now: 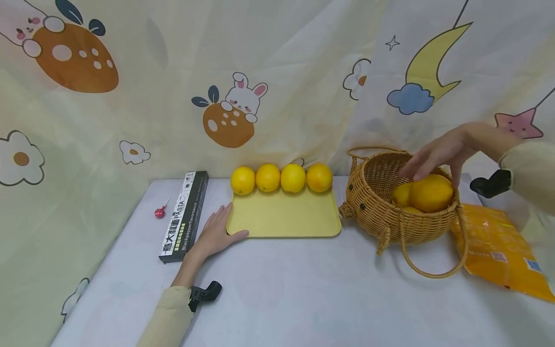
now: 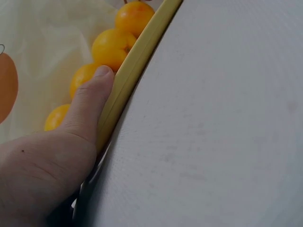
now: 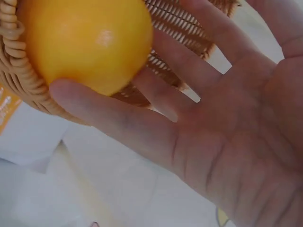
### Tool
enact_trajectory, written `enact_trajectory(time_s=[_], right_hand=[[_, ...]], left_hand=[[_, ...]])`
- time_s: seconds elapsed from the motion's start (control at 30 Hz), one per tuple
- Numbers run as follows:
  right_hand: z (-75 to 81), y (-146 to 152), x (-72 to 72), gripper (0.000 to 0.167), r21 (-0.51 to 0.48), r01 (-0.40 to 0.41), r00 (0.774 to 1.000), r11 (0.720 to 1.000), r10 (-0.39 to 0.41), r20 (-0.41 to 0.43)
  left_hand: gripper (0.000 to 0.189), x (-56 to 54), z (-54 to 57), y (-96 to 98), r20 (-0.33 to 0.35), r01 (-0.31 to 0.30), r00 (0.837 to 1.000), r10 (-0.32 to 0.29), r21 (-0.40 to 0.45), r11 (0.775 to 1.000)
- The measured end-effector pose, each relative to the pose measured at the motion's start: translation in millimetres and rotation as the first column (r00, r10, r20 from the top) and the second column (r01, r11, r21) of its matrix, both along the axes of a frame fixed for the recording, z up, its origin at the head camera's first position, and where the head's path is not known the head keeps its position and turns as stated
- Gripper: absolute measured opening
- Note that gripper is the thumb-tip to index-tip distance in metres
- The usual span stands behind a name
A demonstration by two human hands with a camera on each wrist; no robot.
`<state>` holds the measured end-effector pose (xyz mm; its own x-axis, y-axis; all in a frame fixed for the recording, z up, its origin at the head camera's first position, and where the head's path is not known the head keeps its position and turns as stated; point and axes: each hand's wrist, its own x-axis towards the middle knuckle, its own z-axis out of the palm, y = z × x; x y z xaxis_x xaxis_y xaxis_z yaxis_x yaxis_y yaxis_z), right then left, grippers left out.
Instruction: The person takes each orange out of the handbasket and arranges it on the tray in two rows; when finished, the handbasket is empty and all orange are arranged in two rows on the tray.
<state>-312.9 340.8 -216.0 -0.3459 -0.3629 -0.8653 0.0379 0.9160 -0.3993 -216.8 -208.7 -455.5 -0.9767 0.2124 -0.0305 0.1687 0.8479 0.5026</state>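
A yellow tray (image 1: 284, 217) lies on the table with several oranges (image 1: 293, 178) in a row along its far edge. My left hand (image 1: 218, 229) rests at the tray's left end, fingers extended and thumb along the near rim; in the left wrist view the thumb (image 2: 90, 99) lies at that rim. To the right stands a wicker basket (image 1: 368, 212) with animal features, holding a large orange (image 1: 431, 193) and other yellow fruit (image 1: 402, 194). Over its opening is my right hand (image 1: 451, 147), fingers spread. In the right wrist view, its fingers lie right beside the large orange (image 3: 90, 42).
A black-and-white pasta box (image 1: 184, 217) lies left of my left hand, with a red-wrapped lollipop (image 1: 160, 211) beyond it. An orange plastic bag (image 1: 503, 250) lies right of the basket, whose looped handle (image 1: 438, 275) hangs down in front. A printed cloth hangs behind the table.
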Motion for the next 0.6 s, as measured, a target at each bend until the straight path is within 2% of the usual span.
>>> enact_trajectory(time_s=[0.13, 0.27, 0.6], right_hand=[[-5.6, 8, -1.2, 0.070, -0.040, 0.030, 0.999, 0.999, -0.029, 0.023], [-5.9, 12, -1.4, 0.070, -0.056, 0.039, 0.999, 0.998, -0.038, 0.010], [-8.2, -4, 5.9, 0.079, 0.011, 0.023, 1.000, 1.000, -0.023, 0.000]], left_hand=[[0.112, -0.2, 0.9, 0.5, 0.013, 0.000, 1.000, 0.000, -0.003, 1.000], [0.112, 0.1, 1.3, 2.3, 0.015, 0.003, 1.000, -0.003, 0.012, 1.000], [0.111, -1.8, 1.9, 1.6, 0.013, 0.008, 1.000, -0.008, 0.008, 1.000]])
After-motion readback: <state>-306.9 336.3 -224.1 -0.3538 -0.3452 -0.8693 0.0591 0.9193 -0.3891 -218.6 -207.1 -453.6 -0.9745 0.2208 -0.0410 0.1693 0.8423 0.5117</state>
